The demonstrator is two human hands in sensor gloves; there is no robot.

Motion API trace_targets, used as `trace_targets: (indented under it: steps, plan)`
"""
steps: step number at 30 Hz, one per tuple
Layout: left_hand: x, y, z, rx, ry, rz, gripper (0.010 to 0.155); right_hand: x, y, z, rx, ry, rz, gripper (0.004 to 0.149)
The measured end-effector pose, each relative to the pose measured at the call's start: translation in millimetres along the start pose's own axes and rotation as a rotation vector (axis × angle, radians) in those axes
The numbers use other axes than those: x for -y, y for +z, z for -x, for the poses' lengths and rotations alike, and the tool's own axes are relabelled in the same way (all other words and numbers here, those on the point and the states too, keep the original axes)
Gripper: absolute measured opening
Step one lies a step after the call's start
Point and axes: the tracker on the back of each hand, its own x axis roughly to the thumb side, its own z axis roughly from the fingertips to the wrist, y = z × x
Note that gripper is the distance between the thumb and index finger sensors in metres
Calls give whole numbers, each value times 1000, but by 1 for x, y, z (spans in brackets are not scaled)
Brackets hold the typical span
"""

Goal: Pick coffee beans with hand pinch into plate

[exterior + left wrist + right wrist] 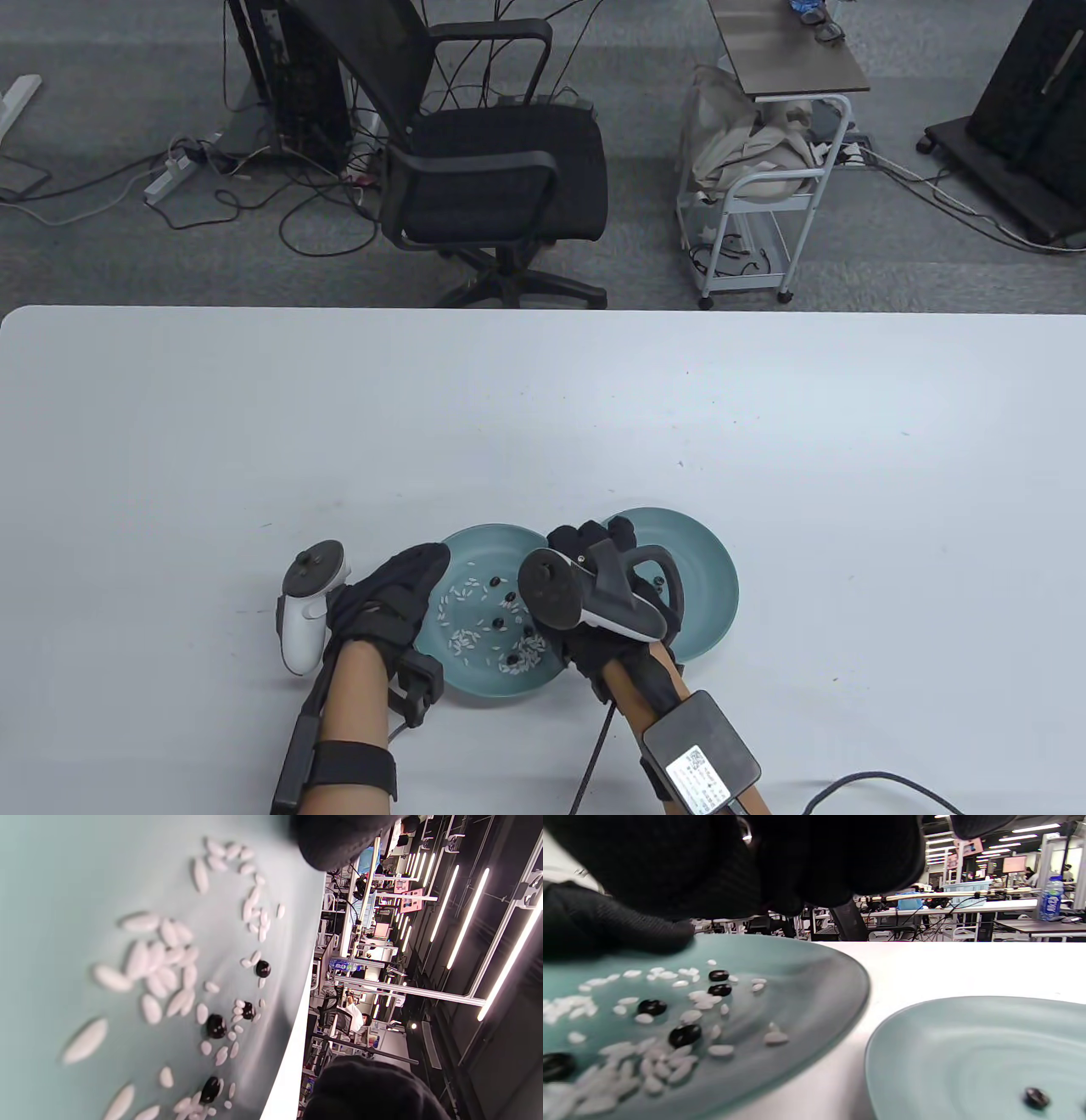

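One high camera, two close wrist cameras.
The table view looks steeply down on the white tabletop (254, 424); the left wrist view, turned sideways, and the low, level right wrist view share the round teal plate scattered with white grains (475, 679) (51, 866) (814, 984).

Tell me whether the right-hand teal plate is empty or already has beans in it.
Not empty: the round teal right plate holds at least one dark coffee bean; the right hand hides much of it from above.

Left hand (386, 598) lies flat, fingers straight and pointing toward one o'clock, its tracker hanging off at nine o'clock. Right hand (594, 594) sits raised just beside it at three o'clock, fingers (585, 536) curled downward; what they pinch, if anything, is hidden.
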Motion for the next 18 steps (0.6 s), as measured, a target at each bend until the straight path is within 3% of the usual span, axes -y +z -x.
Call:
trace_targets:
  steps: [8, 12, 18]
  plan:
    - [-5, 2, 3, -1, 35, -22, 52, 2, 3, 58, -176, -100, 29, 40]
    - [-8, 1, 5, -4, 44, -45, 52, -13, 5, 96, -321, -67, 26, 39]
    - [-8, 2, 4, 8, 51, -43, 52, -39, 6, 117, -413, 45, -67, 39]
